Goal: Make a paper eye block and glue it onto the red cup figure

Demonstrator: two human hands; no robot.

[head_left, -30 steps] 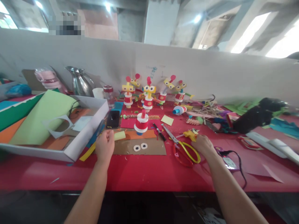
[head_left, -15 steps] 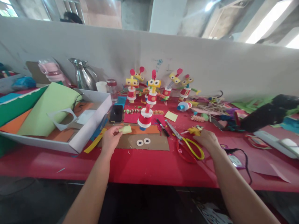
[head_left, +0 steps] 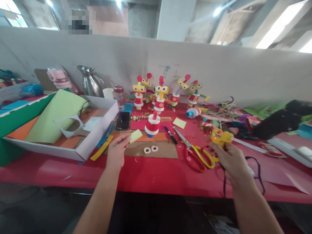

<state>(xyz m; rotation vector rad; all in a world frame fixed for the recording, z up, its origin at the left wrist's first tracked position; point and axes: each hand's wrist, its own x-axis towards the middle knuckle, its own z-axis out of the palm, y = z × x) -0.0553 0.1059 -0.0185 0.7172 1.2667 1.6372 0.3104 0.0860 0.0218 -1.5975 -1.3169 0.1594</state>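
Between the fingertips of my left hand is a small pale yellow-green paper piece, held above the cardboard strip. My right hand grips a yellow hot glue gun, with a white glue stick jutting from its back and a small orange light glowing on its side. Two paper eyes lie on the cardboard. Just behind them stands a red paper-cup figure with spring-folded paper arms. Scissors with red and yellow handles lie left of the glue gun.
Several finished cup figures stand along the wall. At left sits a white box of coloured paper. A phone, a black pen and a yellow note lie nearby. Paper scraps crowd the back right.
My right hand has lifted the glue gun off the table and moved it to the right. The paper piece in my left hand has tilted and shifted slightly right.
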